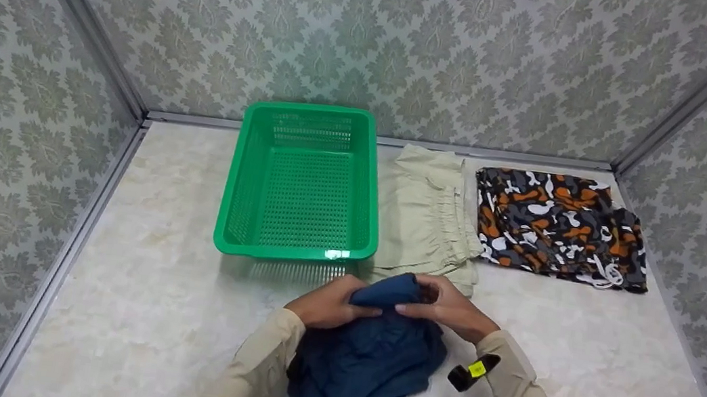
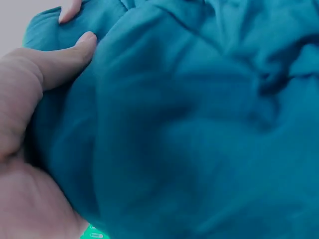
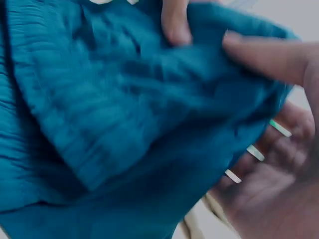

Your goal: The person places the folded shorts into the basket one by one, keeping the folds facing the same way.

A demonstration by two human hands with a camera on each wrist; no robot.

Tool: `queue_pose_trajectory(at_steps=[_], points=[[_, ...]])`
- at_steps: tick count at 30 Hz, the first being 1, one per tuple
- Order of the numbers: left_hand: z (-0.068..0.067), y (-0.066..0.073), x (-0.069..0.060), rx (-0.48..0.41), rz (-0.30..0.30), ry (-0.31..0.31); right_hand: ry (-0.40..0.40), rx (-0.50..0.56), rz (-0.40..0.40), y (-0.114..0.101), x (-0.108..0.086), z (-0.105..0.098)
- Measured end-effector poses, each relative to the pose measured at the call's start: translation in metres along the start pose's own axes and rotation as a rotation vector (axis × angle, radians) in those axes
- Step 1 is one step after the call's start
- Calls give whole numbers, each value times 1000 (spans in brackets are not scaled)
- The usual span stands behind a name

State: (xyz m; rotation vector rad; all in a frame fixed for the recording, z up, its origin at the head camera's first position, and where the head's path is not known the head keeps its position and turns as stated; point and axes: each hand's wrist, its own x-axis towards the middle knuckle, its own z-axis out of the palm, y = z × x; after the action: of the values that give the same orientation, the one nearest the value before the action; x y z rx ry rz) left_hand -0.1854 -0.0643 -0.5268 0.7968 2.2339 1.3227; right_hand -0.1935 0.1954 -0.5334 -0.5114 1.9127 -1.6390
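Observation:
A dark blue pair of shorts (image 1: 365, 371) is bunched up in front of me, its lower part spread toward the near side. My left hand (image 1: 328, 301) grips its upper left edge, thumb lying over the cloth. At the upper right edge, my right hand (image 1: 453, 309) pinches the fabric between thumb and fingers. Smooth blue cloth fills most of the left wrist view, with the left thumb (image 2: 70, 59) pressed on it. A gathered elastic waistband (image 3: 65, 104) shows in the right wrist view. The right fingers (image 3: 294, 144) are partly behind the cloth.
Beyond my left hand stands a green perforated plastic basket (image 1: 367, 227) with nothing inside. Beige elastic-waist pants (image 1: 422, 218) lie folded beside it. Farther right are black, orange and white camouflage-print shorts (image 1: 561, 226) with a white drawstring. Patterned walls (image 1: 375, 37) enclose the table (image 1: 134, 306).

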Motion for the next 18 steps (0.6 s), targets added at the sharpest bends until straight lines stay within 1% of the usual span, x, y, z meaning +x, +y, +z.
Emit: queue_pose_trajectory(at_steps=[3, 6, 8, 11, 12, 13, 15, 18], points=[[1, 3, -2, -87, 2, 12, -30, 20, 39, 5, -2, -6], [2, 3, -3, -134, 4, 41, -65, 105, 77, 13, -2, -12], [3, 2, -3, -173, -4, 57, -86, 154, 123, 18, -3, -16], [3, 4, -4, -266, -26, 80, -101, 247, 185, 24, -4, -21], [4, 5, -5, -310, -38, 91, -102, 280, 187, 26, -5, -23], [4, 6, -6, -356, -48, 103, -105, 328, 188, 28, -6, -25], [6, 8, -7, -438, -60, 135, -135, 487, 150, 32, -7, -26], [10, 9, -8, -545, -67, 193, -226, 813, 65, 39, -8, -25]])
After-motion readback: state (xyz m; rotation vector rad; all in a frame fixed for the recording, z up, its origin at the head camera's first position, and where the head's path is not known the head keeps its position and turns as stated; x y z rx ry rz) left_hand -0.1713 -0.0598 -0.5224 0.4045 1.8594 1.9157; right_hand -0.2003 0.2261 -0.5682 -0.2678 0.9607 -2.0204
